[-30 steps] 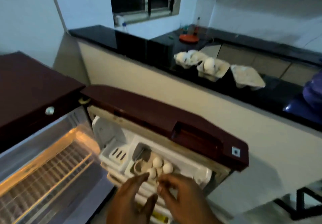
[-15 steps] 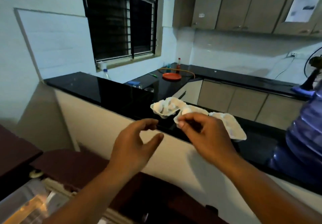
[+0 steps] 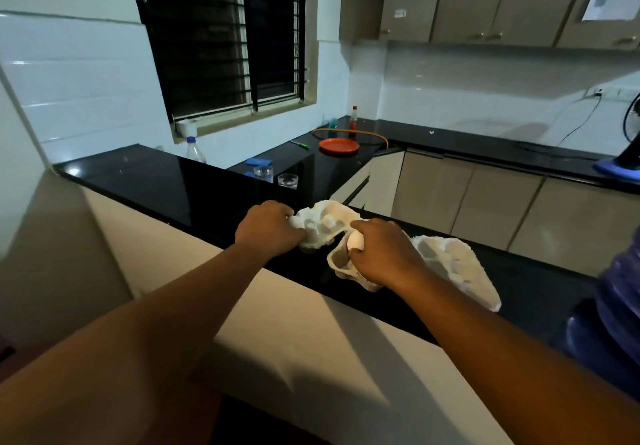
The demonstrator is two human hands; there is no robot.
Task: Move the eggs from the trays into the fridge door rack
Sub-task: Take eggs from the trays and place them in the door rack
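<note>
Three pale paper egg trays lie on the black counter (image 3: 166, 181). My left hand (image 3: 268, 231) is closed over the near left corner of the left tray (image 3: 327, 223); whether it holds an egg is hidden. My right hand (image 3: 381, 254) grips a white egg (image 3: 356, 242) over the middle tray (image 3: 341, 266). The right tray (image 3: 453, 264) lies apart from both hands, and I see no eggs in it. The fridge and its door rack are out of view.
Two glasses (image 3: 287, 181) and a plastic bottle (image 3: 195, 150) stand on the counter behind the trays. An orange plate (image 3: 339, 146) sits farther back. A fan's blue base (image 3: 616, 167) is at the far right. A person in blue (image 3: 613, 323) stands at the right edge.
My view rose from the open fridge door rack to the counter. Both hands left the rack, reached forward and came down on the trays; the right hand closed on an egg.
</note>
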